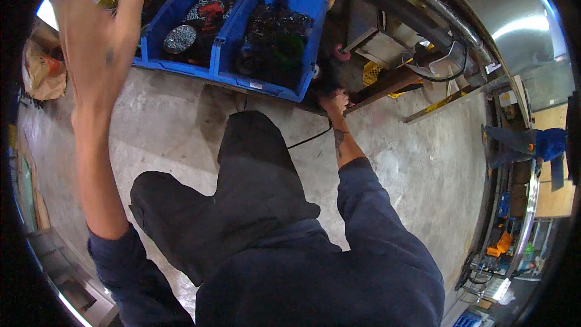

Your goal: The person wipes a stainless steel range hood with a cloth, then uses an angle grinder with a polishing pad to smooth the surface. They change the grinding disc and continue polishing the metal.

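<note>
Left grip (100, 36): raised at far left, blurred. Thumb stands apart from the fingers; nothing seen between them, though the fingertips run off the upper edge. Crumpled brown paper bag (45, 74) beyond my wrist, to its left.

Next, the left blue bin (181, 68): small metal pieces, a red thing (210, 14), and a round silver dish (180, 39) near the front. Dish looks rigid and its load loose; I judge it best taken level, by the rim, or pieces would spill.

Right blue bin (319, 21), side by side with it: a dark jumble of small parts, with a green round thing (287, 48) among them.

Just right of that bin, in deep shadow: a dark object (330, 75), the thing my right hand is at. Right grip (334, 103): fingers curled at its near end. Cannot tell whether they are clamped on it or only resting there. Outline lost; my guess is firm, with some weight, not fragile. Near end seems the sensible hold, palm well round it. Black cord (308, 140) hangs below my wrist; whether it joins the object, cannot tell. Pink round piece (342, 53) just above.
</note>
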### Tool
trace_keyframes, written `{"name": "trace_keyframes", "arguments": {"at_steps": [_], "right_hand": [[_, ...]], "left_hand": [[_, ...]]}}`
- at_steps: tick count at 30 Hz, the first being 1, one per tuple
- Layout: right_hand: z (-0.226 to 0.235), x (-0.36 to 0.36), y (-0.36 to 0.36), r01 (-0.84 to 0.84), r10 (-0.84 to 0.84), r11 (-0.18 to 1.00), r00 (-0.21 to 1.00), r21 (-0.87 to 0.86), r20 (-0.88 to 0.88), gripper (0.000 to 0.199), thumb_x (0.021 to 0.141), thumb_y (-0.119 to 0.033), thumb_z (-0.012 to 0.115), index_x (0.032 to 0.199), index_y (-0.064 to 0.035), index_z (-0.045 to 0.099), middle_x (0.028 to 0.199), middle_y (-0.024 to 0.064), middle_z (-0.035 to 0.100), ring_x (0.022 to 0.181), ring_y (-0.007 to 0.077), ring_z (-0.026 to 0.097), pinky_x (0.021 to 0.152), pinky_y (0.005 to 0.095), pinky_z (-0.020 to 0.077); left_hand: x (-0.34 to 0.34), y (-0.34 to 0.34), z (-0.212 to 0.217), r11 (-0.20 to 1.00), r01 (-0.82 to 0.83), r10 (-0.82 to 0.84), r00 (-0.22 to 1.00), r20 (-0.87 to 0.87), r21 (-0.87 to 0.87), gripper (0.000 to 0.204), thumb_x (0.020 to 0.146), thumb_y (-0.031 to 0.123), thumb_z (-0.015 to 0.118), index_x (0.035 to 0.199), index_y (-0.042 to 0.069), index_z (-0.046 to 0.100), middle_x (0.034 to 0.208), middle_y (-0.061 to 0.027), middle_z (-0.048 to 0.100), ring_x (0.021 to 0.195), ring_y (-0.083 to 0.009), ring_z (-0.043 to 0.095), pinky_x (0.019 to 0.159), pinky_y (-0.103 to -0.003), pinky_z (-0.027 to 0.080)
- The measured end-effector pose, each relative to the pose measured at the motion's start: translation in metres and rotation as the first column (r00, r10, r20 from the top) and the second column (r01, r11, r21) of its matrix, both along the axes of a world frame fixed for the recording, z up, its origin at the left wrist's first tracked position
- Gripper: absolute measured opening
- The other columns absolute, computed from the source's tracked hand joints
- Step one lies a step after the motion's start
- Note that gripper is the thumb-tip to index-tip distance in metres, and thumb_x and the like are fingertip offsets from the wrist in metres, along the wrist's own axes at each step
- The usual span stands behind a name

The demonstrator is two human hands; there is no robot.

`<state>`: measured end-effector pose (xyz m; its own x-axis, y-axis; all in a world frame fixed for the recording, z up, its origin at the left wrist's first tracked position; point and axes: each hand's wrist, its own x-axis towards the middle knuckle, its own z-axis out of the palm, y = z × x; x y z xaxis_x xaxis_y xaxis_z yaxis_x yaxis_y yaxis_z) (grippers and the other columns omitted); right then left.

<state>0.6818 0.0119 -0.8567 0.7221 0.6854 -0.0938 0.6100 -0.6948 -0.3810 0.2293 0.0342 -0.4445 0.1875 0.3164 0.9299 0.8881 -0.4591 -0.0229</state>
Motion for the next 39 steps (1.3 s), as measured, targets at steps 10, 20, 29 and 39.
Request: {"name": "trace_keyframes", "arguments": {"at_steps": [10,20,29,39], "right_hand": [[0.072,-0.037,-0.138,-0.281,0.322,0.909,0.942,0.307,-0.091,0.066,0.079,-0.025,0.084,0.128,0.0059,0.052,0.113,0.0243,0.066,0.107,0.0378,0.066,0.091,0.0451,0.0524],[0.189,-0.091,-0.235,-0.154,0.226,0.962,-0.019,0.226,-0.974,0.079,0.084,-0.033,0.083,0.146,0.0029,0.049,0.122,0.0097,0.066,0.107,0.0182,0.065,0.093,0.0311,0.0530],[0.189,-0.159,-0.206,-0.407,0.136,0.808,-0.574,0.425,-0.807,0.079,0.087,-0.040,0.080,0.147,-0.0014,0.047,0.134,0.0151,0.062,0.118,0.0238,0.064,0.098,0.0394,0.0547],[0.235,-0.197,-0.119,-0.826,0.726,0.287,-0.142,0.485,-0.672,0.054,0.109,-0.045,0.047,0.139,-0.0012,0.055,0.115,0.0166,0.068,0.094,0.0221,0.069,0.077,0.0359,0.0587]], "left_hand": [[-0.026,-0.107,-0.143,0.692,0.426,-0.070,0.843,0.534,-0.582,0.034,0.101,0.007,0.062,0.134,0.003,0.053,0.137,-0.0155,0.055,0.131,-0.0254,0.054,0.110,-0.039,0.045],[0.081,-0.140,-0.226,-0.148,0.945,0.326,0.324,0.888,-0.291,0.057,0.108,0.044,0.055,0.146,0.003,0.044,0.140,-0.0136,0.055,0.122,-0.0249,0.057,0.101,-0.039,0.050],[0.075,-0.164,-0.168,0.215,0.964,0.592,-0.258,0.764,0.158,0.064,0.108,0.060,0.040,0.135,0.004,0.055,0.122,-0.0149,0.066,0.108,-0.0304,0.070,0.093,-0.050,0.058],[0.009,-0.197,-0.179,0.370,0.872,0.639,-0.489,0.593,0.321,0.079,0.090,0.076,0.047,0.124,0.005,0.058,0.089,-0.0204,0.069,0.073,-0.0344,0.070,0.071,-0.050,0.059]]}}
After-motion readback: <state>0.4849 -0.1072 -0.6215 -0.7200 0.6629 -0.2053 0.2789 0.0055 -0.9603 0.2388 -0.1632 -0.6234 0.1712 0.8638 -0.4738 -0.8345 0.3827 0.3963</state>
